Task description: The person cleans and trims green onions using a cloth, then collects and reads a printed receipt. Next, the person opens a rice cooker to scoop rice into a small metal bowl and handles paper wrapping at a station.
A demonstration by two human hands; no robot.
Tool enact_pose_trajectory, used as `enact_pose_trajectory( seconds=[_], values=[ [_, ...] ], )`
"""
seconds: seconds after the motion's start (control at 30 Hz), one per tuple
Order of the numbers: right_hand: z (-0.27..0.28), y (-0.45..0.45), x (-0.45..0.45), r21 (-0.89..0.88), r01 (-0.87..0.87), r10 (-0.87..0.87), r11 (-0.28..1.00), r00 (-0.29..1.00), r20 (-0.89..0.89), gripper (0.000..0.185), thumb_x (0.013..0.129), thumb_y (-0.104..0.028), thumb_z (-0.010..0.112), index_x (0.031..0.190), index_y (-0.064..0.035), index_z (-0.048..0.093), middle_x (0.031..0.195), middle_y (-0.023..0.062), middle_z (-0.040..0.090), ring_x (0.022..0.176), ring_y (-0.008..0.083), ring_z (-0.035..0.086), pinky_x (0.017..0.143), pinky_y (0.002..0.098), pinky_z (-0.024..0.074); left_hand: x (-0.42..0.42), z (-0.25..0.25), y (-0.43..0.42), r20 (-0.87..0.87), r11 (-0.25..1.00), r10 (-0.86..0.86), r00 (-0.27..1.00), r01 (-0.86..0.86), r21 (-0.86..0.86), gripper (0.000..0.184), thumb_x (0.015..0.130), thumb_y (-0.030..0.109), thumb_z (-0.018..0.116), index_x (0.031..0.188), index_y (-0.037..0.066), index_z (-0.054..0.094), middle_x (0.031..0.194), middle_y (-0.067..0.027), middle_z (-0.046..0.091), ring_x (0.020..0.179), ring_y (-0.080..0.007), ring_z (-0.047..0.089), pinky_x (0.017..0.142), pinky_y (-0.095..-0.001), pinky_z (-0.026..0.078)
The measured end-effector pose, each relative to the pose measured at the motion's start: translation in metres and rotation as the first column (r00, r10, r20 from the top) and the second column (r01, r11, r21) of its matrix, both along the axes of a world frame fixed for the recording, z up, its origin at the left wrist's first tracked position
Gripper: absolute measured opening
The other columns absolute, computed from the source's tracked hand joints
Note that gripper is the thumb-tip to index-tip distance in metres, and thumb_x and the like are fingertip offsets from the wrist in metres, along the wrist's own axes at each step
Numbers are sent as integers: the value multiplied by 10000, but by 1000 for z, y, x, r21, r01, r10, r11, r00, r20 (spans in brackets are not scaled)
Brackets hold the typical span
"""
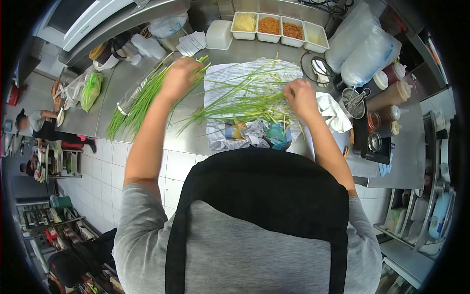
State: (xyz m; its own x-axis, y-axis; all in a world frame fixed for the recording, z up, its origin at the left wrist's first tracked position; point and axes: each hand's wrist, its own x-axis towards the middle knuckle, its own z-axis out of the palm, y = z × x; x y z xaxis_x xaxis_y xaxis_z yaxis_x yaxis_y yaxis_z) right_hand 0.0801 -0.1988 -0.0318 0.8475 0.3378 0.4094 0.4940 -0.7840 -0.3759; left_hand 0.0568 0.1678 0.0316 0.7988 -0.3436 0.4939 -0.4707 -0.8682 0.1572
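My left hand (182, 73) is over the upper end of a dense bunch of long green stalks (139, 105) lying slantwise on the steel counter; its fingers are blurred. At the right, my right hand (299, 94) has its fingers curled at the end of looser green stalks (245, 104), and what they hold is too small to make out. These loose stalks lie spread over printed paper sheets (215, 81). Crumpled paper (252, 133) and pale trimmings rest at the sheets' near edge.
White tubs (244, 25) of food stand at the back, beside an upturned white container (219, 34). Plastic bags (367, 44), sauce bottles (396, 93) and a whisk (353, 100) occupy the right. A green bag (91, 90) lies left; a co-worker (36, 122) stands beyond.
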Motion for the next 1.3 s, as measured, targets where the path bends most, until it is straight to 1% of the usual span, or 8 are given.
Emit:
enact_pose_trajectory(
  seconds=[0.2, 0.27, 0.47, 0.57, 0.67, 0.77, 1.07, 1.3],
  values=[
    [28, 16, 11, 129, -21, 1, 991, 988, 153, 137, 703, -126, 671, 835, -113, 637, 860, 73, 624, 873, 274, 556, 738, 395, 449, -42, -25, -115, -278, 917, -398, 874, 375, -135, 235, 691, 112, 709, 907, 76, 623, 870, -102, 591, 854, -294, 579, 757, -362, 477],
    [23, 12, 6, 186, -156, 181, 970, 976, -123, 160, 693, -127, 680, 843, -105, 631, 851, 80, 619, 896, 284, 553, 769, 387, 446, -49, -44, -124, -224, 916, -398, 890, 399, -45, 265, 681, 107, 711, 925, 74, 612, 824, -95, 583, 838, -296, 581, 751, -362, 476],
    [8, 2, -38, -1, -232, 231, 973, 967, -105, 201, 683, -113, 689, 866, -73, 617, 803, 104, 603, 829, 297, 577, 750, 374, 462, -27, -73, -114, -421, 970, -231, 877, 174, -170, 270, 682, 71, 700, 931, 63, 595, 800, -80, 582, 827, -291, 585, 748, -364, 480],
    [-2, -11, -35, 23, -246, 242, 969, 925, -294, 234, 694, -120, 692, 911, -69, 623, 795, 112, 612, 776, 291, 597, 714, 368, 478, -19, -57, -121, -712, 905, -358, 605, 38, -424, 282, 695, 57, 693, 960, 65, 599, 879, -86, 619, 847, -272, 597, 759, -358, 484],
    [2, -18, -21, 283, -122, 249, 951, 844, -475, 242, 711, -118, 686, 945, -78, 640, 832, 120, 633, 796, 292, 609, 715, 367, 484, -4, -37, -120, -682, 898, -357, 639, 35, -438, 288, 707, 66, 698, 982, 72, 613, 996, -95, 631, 912, -262, 594, 802, -366, 472],
    [34, -15, -23, 276, -73, 152, 958, 948, -278, 207, 736, -88, 658, 942, -71, 656, 890, 141, 644, 830, 303, 618, 728, 371, 479, 7, -35, -111, -176, 973, -150, 973, 113, -203, 292, 706, 84, 706, 988, 81, 632, 1069, -106, 617, 978, -268, 575, 849, -381, 450],
    [14, -22, 1, 250, -123, 184, 960, 954, -236, 121, 712, -29, 622, 817, -78, 659, 833, 116, 607, 801, 300, 579, 752, 384, 457, -79, -54, -135, -686, 910, -408, 602, 328, -254, 108, 757, 97, 626, 860, 67, 634, 835, -120, 614, 810, -313, 590, 713, -394, 468],
    [4, 4, -13, -116, -259, 256, 959, 966, -44, 171, 698, -103, 669, 868, -117, 668, 864, 85, 603, 876, 282, 561, 792, 361, 447, -59, -40, -135, -340, 958, -278, 898, 236, -161, 186, 736, 112, 651, 916, 76, 622, 866, -114, 581, 900, -316, 554, 766, -399, 455]
  ],
)
